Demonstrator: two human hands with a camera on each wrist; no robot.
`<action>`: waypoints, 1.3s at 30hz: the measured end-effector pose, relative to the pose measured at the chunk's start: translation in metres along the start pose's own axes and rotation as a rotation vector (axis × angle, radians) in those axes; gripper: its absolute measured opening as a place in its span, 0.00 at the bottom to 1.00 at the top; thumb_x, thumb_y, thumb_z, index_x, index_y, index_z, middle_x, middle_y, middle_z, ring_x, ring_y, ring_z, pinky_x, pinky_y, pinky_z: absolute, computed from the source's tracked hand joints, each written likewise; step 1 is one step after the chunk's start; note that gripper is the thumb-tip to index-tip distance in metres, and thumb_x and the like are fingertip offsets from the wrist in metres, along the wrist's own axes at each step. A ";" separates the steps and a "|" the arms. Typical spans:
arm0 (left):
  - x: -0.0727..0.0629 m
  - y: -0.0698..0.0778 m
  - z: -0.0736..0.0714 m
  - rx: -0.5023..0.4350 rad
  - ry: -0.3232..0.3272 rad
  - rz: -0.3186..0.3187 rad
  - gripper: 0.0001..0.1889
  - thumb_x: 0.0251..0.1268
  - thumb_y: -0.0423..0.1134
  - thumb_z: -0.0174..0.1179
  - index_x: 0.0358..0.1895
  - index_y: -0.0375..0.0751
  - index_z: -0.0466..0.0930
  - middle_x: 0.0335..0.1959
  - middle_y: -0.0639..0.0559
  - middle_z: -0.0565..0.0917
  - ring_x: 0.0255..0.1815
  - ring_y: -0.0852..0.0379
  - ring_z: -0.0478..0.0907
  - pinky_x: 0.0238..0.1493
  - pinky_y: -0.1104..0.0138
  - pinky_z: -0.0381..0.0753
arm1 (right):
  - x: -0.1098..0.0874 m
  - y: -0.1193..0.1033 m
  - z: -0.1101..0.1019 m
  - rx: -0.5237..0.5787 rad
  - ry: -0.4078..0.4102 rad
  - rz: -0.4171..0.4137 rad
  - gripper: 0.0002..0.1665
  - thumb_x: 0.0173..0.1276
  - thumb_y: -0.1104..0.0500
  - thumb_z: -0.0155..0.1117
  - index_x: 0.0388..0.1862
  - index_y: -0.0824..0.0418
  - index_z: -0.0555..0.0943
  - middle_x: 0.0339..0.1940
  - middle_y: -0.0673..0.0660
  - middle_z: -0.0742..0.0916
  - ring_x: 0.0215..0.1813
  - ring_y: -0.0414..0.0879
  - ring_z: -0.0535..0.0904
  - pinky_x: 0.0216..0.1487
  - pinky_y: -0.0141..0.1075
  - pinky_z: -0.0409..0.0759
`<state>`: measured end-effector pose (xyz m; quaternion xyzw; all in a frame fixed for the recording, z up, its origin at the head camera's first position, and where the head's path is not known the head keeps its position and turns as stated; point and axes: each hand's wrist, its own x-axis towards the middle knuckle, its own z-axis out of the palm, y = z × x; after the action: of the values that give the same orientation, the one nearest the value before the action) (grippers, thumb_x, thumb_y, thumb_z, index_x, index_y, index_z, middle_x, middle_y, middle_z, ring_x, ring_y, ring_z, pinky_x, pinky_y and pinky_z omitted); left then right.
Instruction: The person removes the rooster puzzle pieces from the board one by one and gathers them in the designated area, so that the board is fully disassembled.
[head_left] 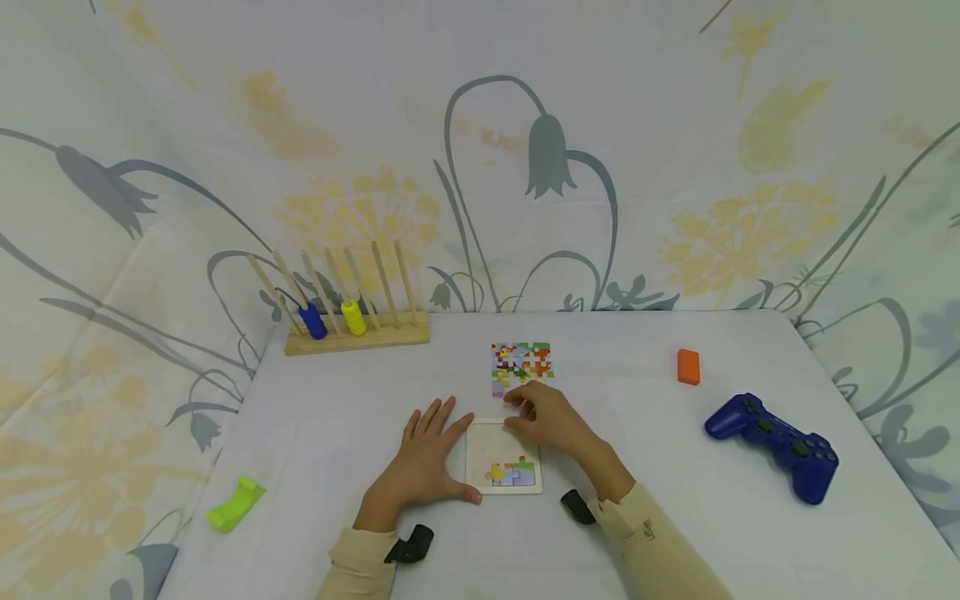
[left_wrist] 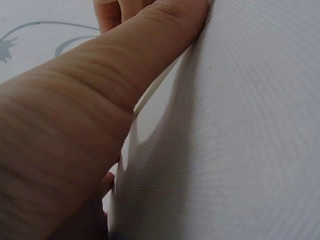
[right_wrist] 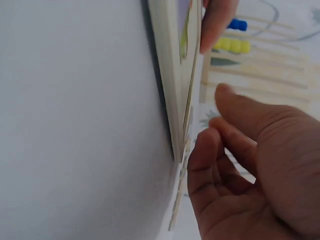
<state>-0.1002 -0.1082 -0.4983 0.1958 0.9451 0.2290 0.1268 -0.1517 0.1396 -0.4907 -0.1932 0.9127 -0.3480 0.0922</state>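
Note:
A square puzzle tray [head_left: 487,443] lies on the table with several joined jigsaw pieces [head_left: 513,474] in its lower right part. My left hand [head_left: 422,465] rests spread along the tray's left side, index fingertip at the upper corner and thumb at the lower one. Over the tray's upper right corner hovers my right hand [head_left: 551,419], fingers bent. In the right wrist view, a gap shows between its thumb and fingers [right_wrist: 204,150], and no piece is visible there. Just beyond are colourful jigsaw pieces [head_left: 521,360], laid close together, their near right part hidden by the right hand.
At the back left stands a wooden peg rack [head_left: 375,332] with blue beads [head_left: 312,321] and yellow beads [head_left: 353,317]. A lime green curved piece [head_left: 236,503] lies at front left. To the right are an orange block [head_left: 687,367] and a blue game controller [head_left: 776,446].

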 end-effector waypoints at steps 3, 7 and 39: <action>0.000 0.000 0.000 -0.004 -0.003 0.005 0.61 0.38 0.68 0.79 0.79 0.49 0.63 0.85 0.41 0.51 0.85 0.37 0.43 0.81 0.38 0.41 | -0.013 -0.004 0.001 0.002 -0.068 -0.049 0.19 0.66 0.56 0.75 0.54 0.60 0.85 0.38 0.49 0.83 0.36 0.37 0.74 0.37 0.28 0.76; 0.000 -0.001 0.001 -0.006 0.002 0.008 0.61 0.38 0.68 0.79 0.79 0.50 0.62 0.85 0.41 0.51 0.86 0.37 0.42 0.81 0.37 0.41 | -0.028 -0.009 0.003 -0.004 -0.144 -0.107 0.23 0.64 0.53 0.77 0.55 0.61 0.85 0.38 0.47 0.82 0.34 0.34 0.74 0.37 0.27 0.76; 0.000 -0.002 0.003 -0.031 0.005 0.012 0.61 0.38 0.66 0.80 0.80 0.49 0.61 0.85 0.40 0.49 0.86 0.37 0.40 0.81 0.38 0.38 | -0.055 -0.029 0.018 -0.104 -0.136 -0.119 0.17 0.57 0.58 0.81 0.44 0.58 0.87 0.38 0.45 0.82 0.38 0.34 0.73 0.43 0.31 0.77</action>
<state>-0.0998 -0.1089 -0.5017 0.1988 0.9405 0.2451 0.1261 -0.0877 0.1326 -0.4827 -0.2750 0.9080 -0.2911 0.1231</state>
